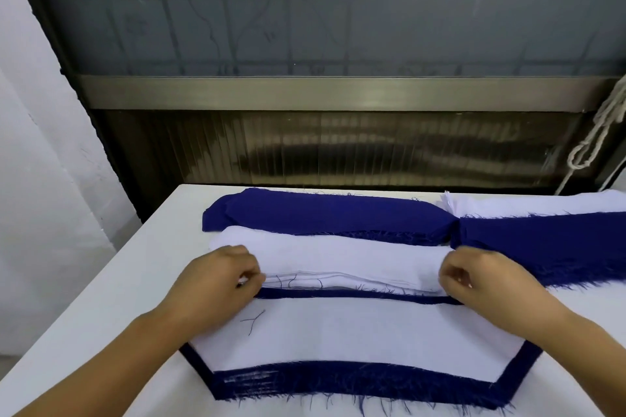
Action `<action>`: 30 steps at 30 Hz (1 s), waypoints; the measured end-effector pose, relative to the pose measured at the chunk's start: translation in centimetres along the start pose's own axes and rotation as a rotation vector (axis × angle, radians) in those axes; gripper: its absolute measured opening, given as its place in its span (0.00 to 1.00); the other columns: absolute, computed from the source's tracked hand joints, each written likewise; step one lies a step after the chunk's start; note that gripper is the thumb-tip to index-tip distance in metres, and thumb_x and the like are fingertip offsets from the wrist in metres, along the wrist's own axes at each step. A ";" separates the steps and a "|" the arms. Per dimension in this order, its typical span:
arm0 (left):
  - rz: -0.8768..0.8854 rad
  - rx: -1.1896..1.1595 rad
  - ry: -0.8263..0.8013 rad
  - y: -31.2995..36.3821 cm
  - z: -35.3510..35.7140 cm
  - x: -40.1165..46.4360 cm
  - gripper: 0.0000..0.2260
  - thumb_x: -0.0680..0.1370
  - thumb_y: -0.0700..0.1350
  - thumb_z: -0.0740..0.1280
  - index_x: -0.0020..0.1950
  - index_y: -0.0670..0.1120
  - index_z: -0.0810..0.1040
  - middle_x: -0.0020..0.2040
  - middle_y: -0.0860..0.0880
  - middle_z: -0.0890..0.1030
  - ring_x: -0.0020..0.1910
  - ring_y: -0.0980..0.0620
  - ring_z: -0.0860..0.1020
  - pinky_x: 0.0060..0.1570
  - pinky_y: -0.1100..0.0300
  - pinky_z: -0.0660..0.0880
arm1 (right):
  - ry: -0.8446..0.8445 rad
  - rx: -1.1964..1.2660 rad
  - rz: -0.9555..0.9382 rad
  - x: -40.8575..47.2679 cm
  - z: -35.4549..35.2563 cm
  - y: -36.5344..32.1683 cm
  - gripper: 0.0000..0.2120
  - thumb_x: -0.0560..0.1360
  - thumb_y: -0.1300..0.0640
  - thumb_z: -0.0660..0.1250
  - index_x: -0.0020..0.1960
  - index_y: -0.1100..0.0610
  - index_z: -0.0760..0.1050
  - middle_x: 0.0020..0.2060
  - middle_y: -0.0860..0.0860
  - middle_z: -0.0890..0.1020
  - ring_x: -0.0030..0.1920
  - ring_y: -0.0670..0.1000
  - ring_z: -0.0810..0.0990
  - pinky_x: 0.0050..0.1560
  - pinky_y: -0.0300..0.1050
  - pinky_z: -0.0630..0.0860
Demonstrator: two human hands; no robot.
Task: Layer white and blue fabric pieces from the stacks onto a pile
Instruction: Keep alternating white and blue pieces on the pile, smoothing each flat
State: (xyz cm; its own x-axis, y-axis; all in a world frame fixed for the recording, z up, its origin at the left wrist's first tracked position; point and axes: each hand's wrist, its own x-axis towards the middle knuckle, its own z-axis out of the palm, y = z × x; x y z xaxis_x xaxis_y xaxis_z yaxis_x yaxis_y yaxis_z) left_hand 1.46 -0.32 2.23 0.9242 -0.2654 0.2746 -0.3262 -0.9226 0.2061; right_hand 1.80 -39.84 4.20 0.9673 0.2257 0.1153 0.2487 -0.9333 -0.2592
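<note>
White and blue fabric stacks behind a layered pile
The white stack [338, 257] fronts the blue stack [325, 215]; the pile [355, 335] shows white atop frayed blue.

Left hand [220, 276] and right hand [474, 276] reach forward, fingers apparently curled.

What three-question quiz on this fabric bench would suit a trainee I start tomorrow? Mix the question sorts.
1. True or false: the top layer of the near pile is white.
2. Which stack do both hands pinch? A) white stack B) blue stack
3. What colour shows around the pile's edges?

Key: 1 true. 2 A: left hand and right hand pinch its near corners. 3 blue.
</note>
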 end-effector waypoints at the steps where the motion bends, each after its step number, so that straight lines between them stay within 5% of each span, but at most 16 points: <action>1: -0.014 -0.018 0.019 0.4 0.3 1.3 0.05 0.78 0.50 0.66 0.41 0.55 0.77 0.41 0.60 0.76 0.39 0.60 0.74 0.38 0.67 0.70 | 0.035 0.025 0.008 1.2 0.3 -0.3 0.05 0.77 0.53 0.66 0.42 0.45 0.74 0.39 0.42 0.78 0.38 0.44 0.78 0.39 0.41 0.77; 3: -0.046 -0.032 0.063 1.0 1.1 3.9 0.03 0.78 0.49 0.65 0.48 0.56 0.79 0.47 0.62 0.77 0.43 0.60 0.74 0.41 0.69 0.70 | 0.094 0.046 0.024 3.9 1.0 -0.7 0.02 0.77 0.53 0.66 0.49 0.47 0.75 0.45 0.42 0.79 0.41 0.44 0.78 0.42 0.40 0.78; 7: -0.067 -0.010 0.057 1.5 3.8 8.8 0.14 0.80 0.44 0.63 0.66 0.50 0.76 0.63 0.55 0.77 0.60 0.54 0.75 0.57 0.62 0.73 | 0.123 0.116 0.067 9.1 3.1 -1.0 0.15 0.77 0.57 0.66 0.64 0.51 0.74 0.60 0.46 0.77 0.57 0.47 0.77 0.54 0.41 0.76; 11: -0.116 -0.045 0.016 0.9 6.4 10.9 0.21 0.81 0.43 0.62 0.74 0.49 0.67 0.74 0.51 0.68 0.73 0.52 0.65 0.71 0.60 0.60 | 0.094 0.157 0.083 11.0 5.3 -1.0 0.22 0.76 0.59 0.66 0.69 0.52 0.70 0.66 0.48 0.74 0.65 0.50 0.73 0.65 0.44 0.71; 22: -0.124 0.048 0.118 0.0 7.9 11.0 0.20 0.81 0.50 0.63 0.73 0.52 0.70 0.73 0.54 0.69 0.73 0.55 0.65 0.71 0.60 0.61 | 0.227 0.040 0.039 11.1 7.1 -0.3 0.15 0.82 0.57 0.57 0.66 0.53 0.75 0.65 0.45 0.77 0.64 0.47 0.74 0.61 0.39 0.70; 30: -0.068 0.085 0.171 0.0 7.9 10.8 0.16 0.84 0.47 0.56 0.70 0.51 0.74 0.72 0.53 0.70 0.72 0.54 0.66 0.70 0.62 0.62 | 0.321 0.059 0.086 11.3 7.3 -0.5 0.10 0.81 0.58 0.60 0.54 0.53 0.80 0.51 0.46 0.81 0.51 0.48 0.78 0.47 0.43 0.76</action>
State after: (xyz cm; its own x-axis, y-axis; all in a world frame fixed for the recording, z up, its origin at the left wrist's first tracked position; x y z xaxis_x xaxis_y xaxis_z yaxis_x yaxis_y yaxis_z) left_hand 12.97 -5.45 -2.26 0.8939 -0.1566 0.4199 -0.2392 -0.9591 0.1515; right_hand 13.00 -34.73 -1.34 0.9224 0.0390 0.3843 0.1786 -0.9252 -0.3348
